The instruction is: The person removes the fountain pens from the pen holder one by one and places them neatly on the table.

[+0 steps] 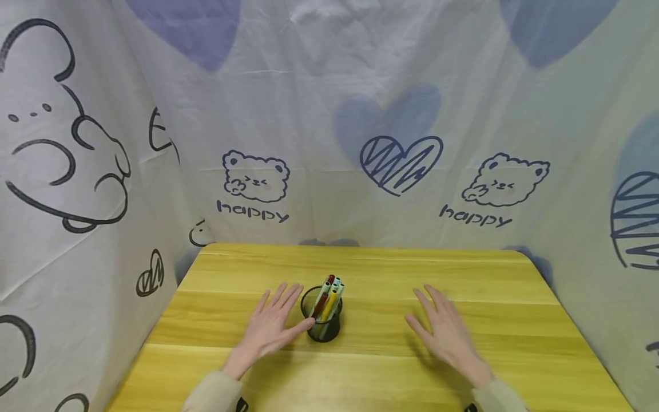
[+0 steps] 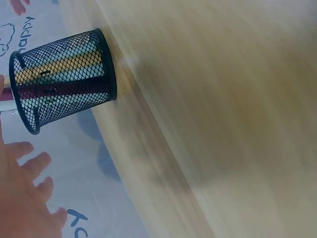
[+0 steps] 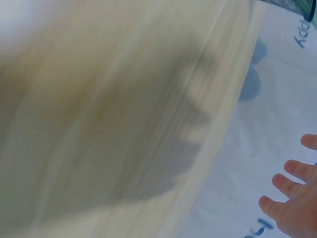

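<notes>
1. White cloth (image 1: pixel 309 106) hangs in front of you and on both sides, printed with blue hearts, outlined bears and the word "happy".
2. Before you lies a yellow wood-grain surface (image 1: pixel 378 372) with rounded far corners; shadows of your hands fall on it.
3. Your left hand (image 1: pixel 270 329) is on the left part of the surface's span, fingers straight and spread, thumb reaching out to the cup's near side. You cannot tell from these views whether the thumb touches it.
4. Your right hand (image 1: pixel 445 332) is held above the surface, well apart from the cup, its fingers spread and gripping nothing. Both wrists come out of pale sleeves (image 1: pixel 215 393).
5. Between your hands, closer to the left one, a black mesh cup (image 1: pixel 324 333) stands upright on the surface.
6. Several pens (image 1: pixel 330 304) stand in that cup, leaning together, among them yellow and dark red ones; their tops rise above the rim.
</notes>
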{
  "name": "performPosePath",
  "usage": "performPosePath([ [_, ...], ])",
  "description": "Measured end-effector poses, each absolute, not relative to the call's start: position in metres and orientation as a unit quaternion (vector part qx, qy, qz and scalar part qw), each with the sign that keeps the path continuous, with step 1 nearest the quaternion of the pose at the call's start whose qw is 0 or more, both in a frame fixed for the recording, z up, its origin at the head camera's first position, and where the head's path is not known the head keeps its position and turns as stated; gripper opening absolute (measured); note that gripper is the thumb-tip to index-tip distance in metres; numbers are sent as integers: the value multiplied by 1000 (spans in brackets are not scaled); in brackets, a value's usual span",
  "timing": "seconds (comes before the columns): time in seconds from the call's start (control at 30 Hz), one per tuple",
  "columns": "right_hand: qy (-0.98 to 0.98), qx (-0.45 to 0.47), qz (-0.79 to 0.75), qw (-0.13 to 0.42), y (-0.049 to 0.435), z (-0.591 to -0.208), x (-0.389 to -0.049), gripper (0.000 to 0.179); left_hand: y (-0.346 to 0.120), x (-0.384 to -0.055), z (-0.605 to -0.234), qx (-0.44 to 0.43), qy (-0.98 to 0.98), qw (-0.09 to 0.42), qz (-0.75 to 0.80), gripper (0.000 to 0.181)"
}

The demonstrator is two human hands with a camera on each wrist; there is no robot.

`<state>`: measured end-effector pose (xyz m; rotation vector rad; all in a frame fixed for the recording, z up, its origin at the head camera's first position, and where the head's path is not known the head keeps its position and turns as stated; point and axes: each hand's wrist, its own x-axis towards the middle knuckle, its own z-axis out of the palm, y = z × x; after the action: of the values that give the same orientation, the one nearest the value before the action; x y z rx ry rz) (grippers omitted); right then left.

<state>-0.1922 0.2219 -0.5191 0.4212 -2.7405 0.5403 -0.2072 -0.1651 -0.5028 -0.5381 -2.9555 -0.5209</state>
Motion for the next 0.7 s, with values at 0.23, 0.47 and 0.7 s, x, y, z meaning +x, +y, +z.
performPosePath([
  [0.23,-947,180,202,176,202,-516,-197,62,-162,-215,-506,-188,-953,14,-238,91],
  [0.47,-926,200,273,166,186,-512,-201,57,-161,-219,-508,-197,-937,-26,-289,90],
  [0.7,-895,227,344,172,170,-506,-206,48,-160,-223,-506,-183,-913,-58,-360,90],
])
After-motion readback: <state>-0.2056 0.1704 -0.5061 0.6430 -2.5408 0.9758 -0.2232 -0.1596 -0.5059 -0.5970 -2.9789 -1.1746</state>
